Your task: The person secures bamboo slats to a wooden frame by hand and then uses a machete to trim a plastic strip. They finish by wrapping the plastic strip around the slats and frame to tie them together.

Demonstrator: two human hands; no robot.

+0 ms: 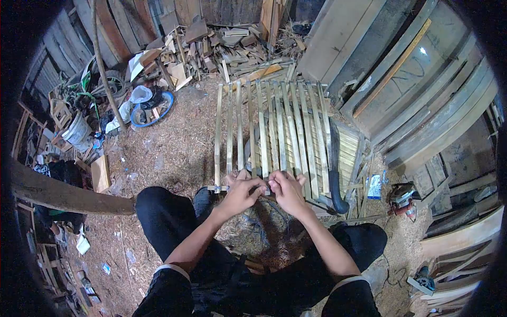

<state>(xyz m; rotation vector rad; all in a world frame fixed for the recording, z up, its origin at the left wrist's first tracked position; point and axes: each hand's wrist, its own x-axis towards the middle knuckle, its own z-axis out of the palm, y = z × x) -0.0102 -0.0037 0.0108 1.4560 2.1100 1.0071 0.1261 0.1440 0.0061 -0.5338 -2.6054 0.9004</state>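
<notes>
A row of long, thin wooden slats [261,127] stretches away from me, their near ends by my hands. My left hand [244,191] is closed at the near ends of the middle slats, its thumb and fingers pinched together. Close beside it, my right hand [287,189] is also closed, its fingertips almost meeting those of the left. What the fingertips hold is too small to make out. A short crosspiece [215,188] lies at the near end of the leftmost slat. To the right of the slats is a dark curved bar [336,182].
Scrap wood [237,45] is heaped at the back. A blue basin [165,112] and a white bucket [78,133] stand at the left. Wooden panels [412,68] lean at the right, near a power tool [404,201]. A wooden beam [68,193] juts in from the left.
</notes>
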